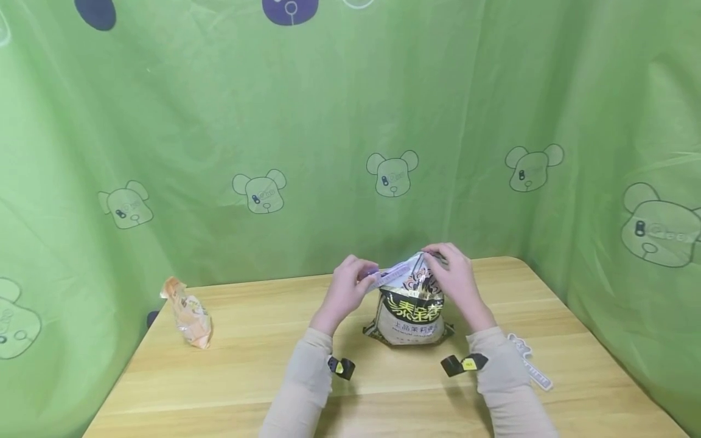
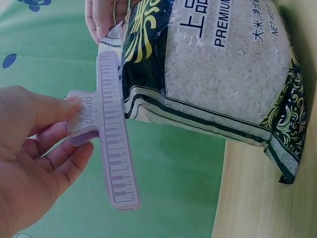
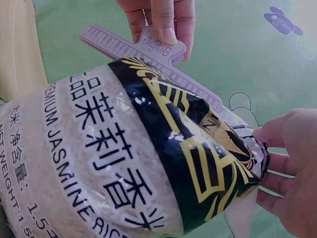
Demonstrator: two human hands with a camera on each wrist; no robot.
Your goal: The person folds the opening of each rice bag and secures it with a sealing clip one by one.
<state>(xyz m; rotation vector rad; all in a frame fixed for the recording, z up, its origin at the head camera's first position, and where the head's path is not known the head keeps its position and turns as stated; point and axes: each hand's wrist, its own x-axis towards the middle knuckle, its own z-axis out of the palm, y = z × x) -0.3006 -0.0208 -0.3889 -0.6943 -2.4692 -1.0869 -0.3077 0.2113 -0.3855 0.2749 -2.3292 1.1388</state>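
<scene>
A bag of jasmine rice [image 1: 413,322] stands upright on the table, its top gathered and folded over. My left hand [image 2: 39,148] pinches the handle of a purple clip [image 2: 114,134] with piano-key markings, thumb on one side and fingers on the other. The clip's long bar lies across the upper left edge of the bag. At the bag's top right corner, my right hand [image 3: 287,168] pinches the folded film between thumb and fingers. How far the clip's jaws reach over the film is hard to see.
On the left of the wooden table [image 1: 246,377] lies a crumpled orange and clear packet [image 1: 191,316]. Another clip [image 1: 533,368], white and purple, lies beside the right forearm. A green curtain [image 1: 328,121] with bear faces hangs behind the table and at its sides.
</scene>
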